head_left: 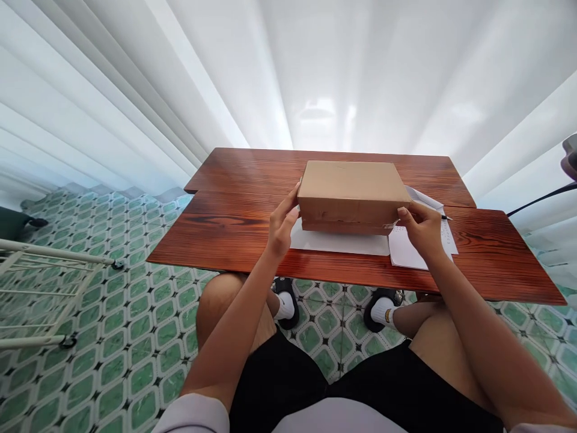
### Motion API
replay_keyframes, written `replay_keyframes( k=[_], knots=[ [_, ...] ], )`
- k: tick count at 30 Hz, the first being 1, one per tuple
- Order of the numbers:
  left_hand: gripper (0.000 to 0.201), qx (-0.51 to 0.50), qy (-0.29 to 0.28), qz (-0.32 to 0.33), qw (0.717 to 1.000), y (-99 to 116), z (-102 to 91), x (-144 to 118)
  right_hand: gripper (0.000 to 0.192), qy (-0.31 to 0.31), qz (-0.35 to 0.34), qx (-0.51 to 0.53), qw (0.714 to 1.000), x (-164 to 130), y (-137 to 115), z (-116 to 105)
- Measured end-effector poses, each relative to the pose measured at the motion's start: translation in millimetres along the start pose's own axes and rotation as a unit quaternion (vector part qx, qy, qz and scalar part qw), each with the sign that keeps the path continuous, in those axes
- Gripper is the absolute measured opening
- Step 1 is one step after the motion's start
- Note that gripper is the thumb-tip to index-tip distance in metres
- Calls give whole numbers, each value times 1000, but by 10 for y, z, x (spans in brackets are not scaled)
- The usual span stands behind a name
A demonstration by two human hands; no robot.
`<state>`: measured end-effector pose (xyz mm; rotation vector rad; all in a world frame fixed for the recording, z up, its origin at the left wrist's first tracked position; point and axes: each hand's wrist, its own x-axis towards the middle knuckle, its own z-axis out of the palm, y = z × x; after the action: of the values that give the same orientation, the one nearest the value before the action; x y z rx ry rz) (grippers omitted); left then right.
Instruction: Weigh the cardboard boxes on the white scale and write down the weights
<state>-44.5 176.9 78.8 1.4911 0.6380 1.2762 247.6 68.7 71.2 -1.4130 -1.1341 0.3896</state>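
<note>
A closed brown cardboard box (pixel 354 183) is held between my two hands over the wooden table (pixel 216 225). My left hand (pixel 283 224) grips its left end, thumb toward the front. On the right end, my right hand (pixel 421 225) holds the front corner, with a bit of clear tape showing near the thumb. Beneath the box lies a white sheet (pixel 340 243), partly covered. Papers with writing (pixel 406 251) lie under and beside my right hand, and the tip of a dark pen (pixel 446 218) pokes out past it.
White curtains (pixel 351 72) hang right behind the table. A cream metal rack on wheels (pixel 49 288) stands on the tiled floor at left. A dark cable (pixel 541 197) runs in from the right. My knees are under the table's front edge.
</note>
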Motion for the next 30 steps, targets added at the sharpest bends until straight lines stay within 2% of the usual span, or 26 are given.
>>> replay_keyframes(
  k=[6,11,15,20,25,30],
  knots=[
    [53,-7,-14,15,1000,-14,-7,-15,40,9,-3,-2,1000,-33,-14,6],
    [55,-9,7,-4,1000,-40,-15,-42,38,6,-31,-18,999,-47,-49,15],
    [52,-10,9,0,1000,-59,-35,-72,48,-5,-54,-45,997,-64,-28,-12],
    [54,-11,24,-25,999,-72,-48,-108,56,-2,-62,-82,995,-76,-2,-53],
    [48,-18,-10,-2,1000,-122,-80,-127,72,-5,-74,-100,992,-97,-38,-69],
    [46,-27,-43,36,998,-202,-123,-119,61,3,-146,-218,965,-75,-78,-95]
  ],
)
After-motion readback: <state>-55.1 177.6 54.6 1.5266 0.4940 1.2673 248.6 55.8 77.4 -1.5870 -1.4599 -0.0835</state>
